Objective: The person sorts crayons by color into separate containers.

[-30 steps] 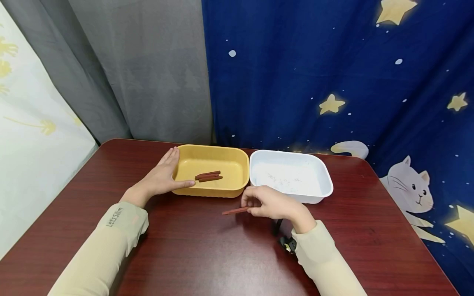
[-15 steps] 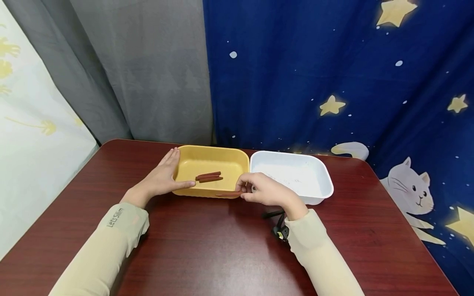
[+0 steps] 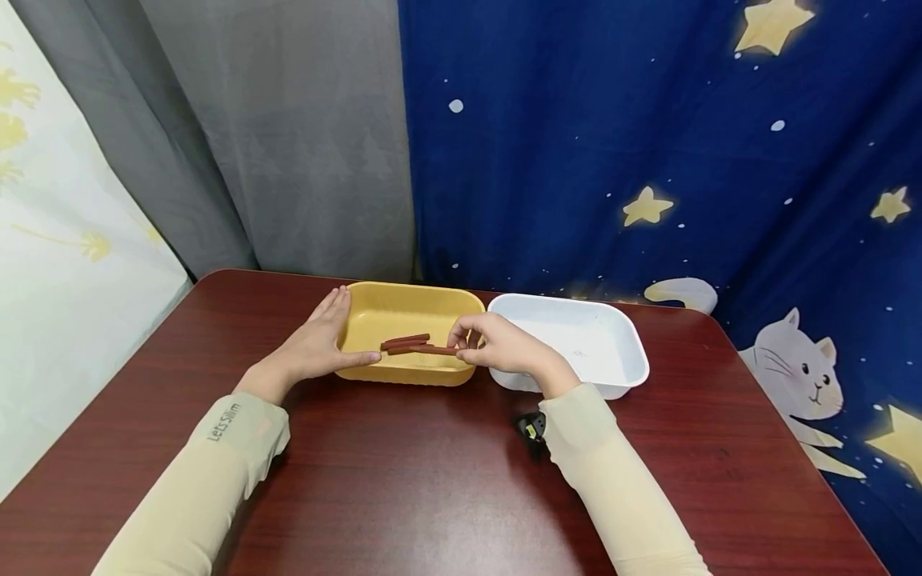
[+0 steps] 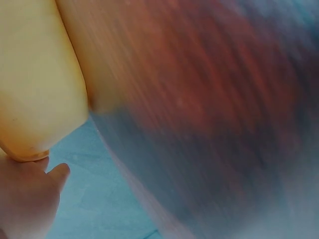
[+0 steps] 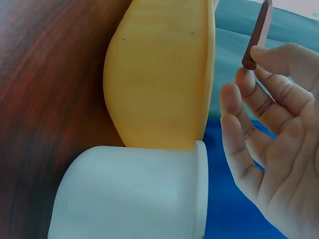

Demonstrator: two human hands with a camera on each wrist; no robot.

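Observation:
My right hand (image 3: 500,346) pinches one end of a thin reddish-brown stick (image 5: 257,35) between thumb and fingertips. The stick lies level over the right half of the yellow tub (image 3: 410,374), its far end overlapping other brown sticks (image 3: 406,339) inside. In the right wrist view the stick looks faceted, and the other fingers are loosely bent. My left hand (image 3: 308,346) rests at the tub's left end, fingers straight along the side and thumb lying on the front rim. The left wrist view shows that hand (image 4: 30,194) against the tub's end.
A white tub (image 3: 587,340) stands right beside the yellow one, with small dark specks on its floor. Both tubs are near the back edge of the dark red table (image 3: 403,480). Grey and starry blue curtains (image 3: 576,160) hang behind. A black device (image 3: 531,428) is under the right wrist.
My right hand has carried its stick forward and slightly left, from above the table in front, past the yellow tub's front rim, to over the inside. My left hand has stayed in place.

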